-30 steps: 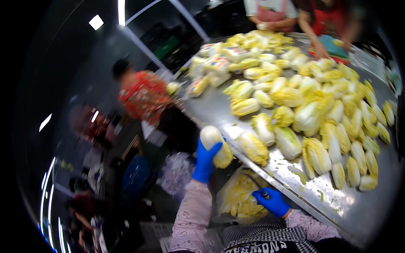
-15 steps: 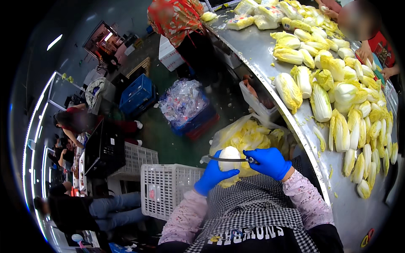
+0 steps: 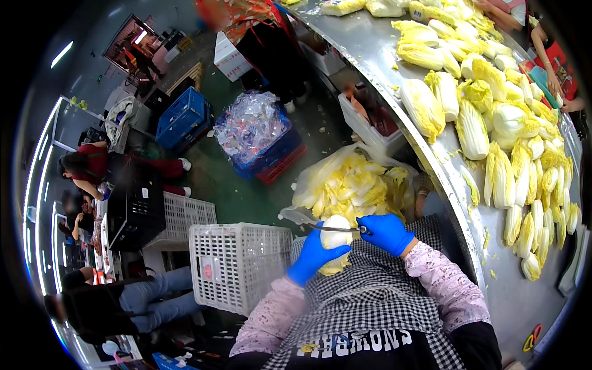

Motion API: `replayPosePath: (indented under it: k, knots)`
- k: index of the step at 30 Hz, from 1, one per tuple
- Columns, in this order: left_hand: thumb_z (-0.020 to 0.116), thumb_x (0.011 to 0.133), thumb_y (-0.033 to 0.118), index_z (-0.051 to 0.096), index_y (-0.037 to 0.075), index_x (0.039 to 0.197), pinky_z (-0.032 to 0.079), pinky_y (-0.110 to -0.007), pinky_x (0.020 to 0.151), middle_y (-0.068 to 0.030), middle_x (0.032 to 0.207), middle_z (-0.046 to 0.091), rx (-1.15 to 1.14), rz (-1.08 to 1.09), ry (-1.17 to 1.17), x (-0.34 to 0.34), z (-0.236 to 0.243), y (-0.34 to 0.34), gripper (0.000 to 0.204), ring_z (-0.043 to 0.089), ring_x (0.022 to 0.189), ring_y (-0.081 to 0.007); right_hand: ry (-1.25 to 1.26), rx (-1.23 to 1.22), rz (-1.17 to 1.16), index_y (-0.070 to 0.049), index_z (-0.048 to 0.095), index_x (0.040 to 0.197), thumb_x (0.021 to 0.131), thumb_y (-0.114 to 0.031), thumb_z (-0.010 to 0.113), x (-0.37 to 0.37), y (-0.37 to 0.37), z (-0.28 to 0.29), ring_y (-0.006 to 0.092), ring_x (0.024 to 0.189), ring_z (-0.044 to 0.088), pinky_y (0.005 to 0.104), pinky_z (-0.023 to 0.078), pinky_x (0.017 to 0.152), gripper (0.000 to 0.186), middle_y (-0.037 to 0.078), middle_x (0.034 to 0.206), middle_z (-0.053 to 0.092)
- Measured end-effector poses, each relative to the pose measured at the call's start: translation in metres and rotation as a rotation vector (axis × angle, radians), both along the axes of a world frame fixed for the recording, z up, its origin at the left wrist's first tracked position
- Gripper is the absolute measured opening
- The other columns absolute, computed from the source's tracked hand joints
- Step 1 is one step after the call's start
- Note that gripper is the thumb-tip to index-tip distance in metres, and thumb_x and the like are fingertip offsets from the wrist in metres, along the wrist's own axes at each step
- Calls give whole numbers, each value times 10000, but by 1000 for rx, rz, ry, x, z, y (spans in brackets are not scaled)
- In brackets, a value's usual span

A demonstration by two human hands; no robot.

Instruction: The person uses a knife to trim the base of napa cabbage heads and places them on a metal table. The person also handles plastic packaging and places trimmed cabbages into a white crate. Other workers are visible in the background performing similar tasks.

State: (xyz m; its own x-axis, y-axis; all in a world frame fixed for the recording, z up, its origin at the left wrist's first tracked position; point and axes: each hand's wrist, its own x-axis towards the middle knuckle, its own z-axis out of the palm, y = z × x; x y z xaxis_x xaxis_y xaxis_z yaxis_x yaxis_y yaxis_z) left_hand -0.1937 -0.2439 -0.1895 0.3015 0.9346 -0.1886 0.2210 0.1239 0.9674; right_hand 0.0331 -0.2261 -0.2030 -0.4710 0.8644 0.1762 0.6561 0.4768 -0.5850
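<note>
I have the cabbage (image 3: 336, 238) just below the centre of the frame, its white base toward the top and its yellow leafy end toward the bottom. The blue-gloved left hand (image 3: 313, 254) grips it, fingers curled round its side and thumb laid across the front. The blue-gloved right hand (image 3: 387, 235) has its fingers closed on the handle of a knife (image 3: 327, 229), whose blade lies crosswise over the white base, pointing left; I cannot tell whether it has cut in.

Just beneath my hands is a black-and-white checked apron (image 3: 370, 277). Right above them, a clear plastic bag (image 3: 304, 195) holds loose yellow leaves (image 3: 348, 185). A white slatted crate (image 3: 237, 271) stands to the left of my left hand.

Along the right of the frame curves a metal bench (image 3: 512, 302), with many cabbages (image 3: 473, 134) spread over it and scissors (image 3: 531, 338) at the lower right. A blue bin (image 3: 271, 153) heaped with crumpled clear plastic (image 3: 250, 122) sits left of upper centre. At the upper right, a co-worker's hand (image 3: 553, 83) is by the bench's far edge.
</note>
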Motion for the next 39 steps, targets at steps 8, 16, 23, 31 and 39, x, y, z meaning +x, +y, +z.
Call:
replayPosePath:
  k: [8, 16, 23, 31, 39]
  knots:
    - [780, 727, 181, 454, 5, 1261, 453, -346, 915, -109, 1182, 551, -105, 4, -51, 18, -24, -1, 650, 546, 1056, -201, 58, -170, -27, -132, 578, 1058, 800, -227, 639, 9, 6, -65, 278, 716, 647, 368, 519, 623, 281, 95, 834, 659]
    - [762, 748, 170, 503, 6, 1213, 462, -335, 898, -100, 1131, 583, -250, -2, -82, 26, -74, 23, 557, 563, 1028, -195, 16, -325, -60, -130, 570, 1031, 817, -243, 618, 18, 21, -111, 270, 731, 650, 362, 517, 640, 247, 89, 830, 661]
    - [793, 711, 186, 502, 3, 1198, 459, -341, 896, -114, 1114, 583, -308, 40, -115, 18, -90, 33, 596, 566, 1019, -212, -46, -502, -113, -104, 557, 950, 819, -262, 605, 24, 29, -157, 313, 740, 638, 387, 512, 659, 211, 124, 796, 644]
    - [845, 641, 206, 382, 24, 1303, 425, -362, 954, -120, 1224, 502, -117, -7, -44, 5, -61, 64, 828, 496, 1130, -223, -125, -663, -356, -118, 598, 954, 829, -299, 563, 31, 41, -172, 377, 789, 624, 448, 503, 691, 223, 202, 880, 640]
    - [853, 644, 235, 263, -4, 1360, 427, -383, 962, -177, 1285, 431, -13, 105, 12, 34, -81, 57, 958, 466, 1179, -282, 523, -708, -300, -4, 529, 1207, 758, -353, 746, -12, 48, -46, 230, 904, 634, 347, 501, 793, 609, 129, 1021, 652]
